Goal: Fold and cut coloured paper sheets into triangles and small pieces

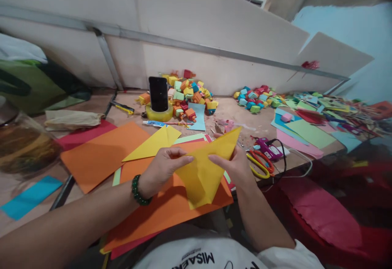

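Between my two hands is a folded piece of yellow paper [205,179], raised over a stack of orange sheets [147,216]. My left hand [167,169] pinches its left edge, thumb on top and fingers behind. On the other side my right hand [234,165] grips the upper right part, its thumb lying on the near face and the fingers hidden behind. One corner of the paper points up and to the right. Another folded yellow sheet [153,141] lies just beyond my left hand. Scissors [261,165] with yellow and orange handles rest right of my right hand.
A phone [158,93] stands in a tape roll [159,114], near a pile of small paper cubes [186,91]. More cubes [255,97] and paper scraps [309,126] lie rightward. A glue tube [154,123], a cutter [124,108] and a clear jar [24,146] are leftward.
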{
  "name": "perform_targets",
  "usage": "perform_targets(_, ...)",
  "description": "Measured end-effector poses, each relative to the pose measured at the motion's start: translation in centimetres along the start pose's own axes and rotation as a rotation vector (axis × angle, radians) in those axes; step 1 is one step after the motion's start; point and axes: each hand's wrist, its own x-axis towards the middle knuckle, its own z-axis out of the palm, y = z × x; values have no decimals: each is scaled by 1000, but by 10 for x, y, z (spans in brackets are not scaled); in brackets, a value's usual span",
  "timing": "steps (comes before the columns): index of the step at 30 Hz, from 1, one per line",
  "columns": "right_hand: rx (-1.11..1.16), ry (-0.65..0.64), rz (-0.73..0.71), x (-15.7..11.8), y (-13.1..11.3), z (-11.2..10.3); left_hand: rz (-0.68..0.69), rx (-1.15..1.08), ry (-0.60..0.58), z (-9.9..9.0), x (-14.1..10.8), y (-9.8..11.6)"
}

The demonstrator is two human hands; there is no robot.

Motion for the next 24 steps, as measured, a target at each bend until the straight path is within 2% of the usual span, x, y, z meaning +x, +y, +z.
perform_targets(11, -48, 128, -70, -3, 7, 2, -54, -97, -63, -1, -1, -4)
perform_targets(19, -2, 129, -117, -4, 9, 6, 81, 59, -37, -1, -3, -3)
perform_targets(24, -19, 139, -133, -4, 8, 7, 117, 96, -27, 0, -4, -1)
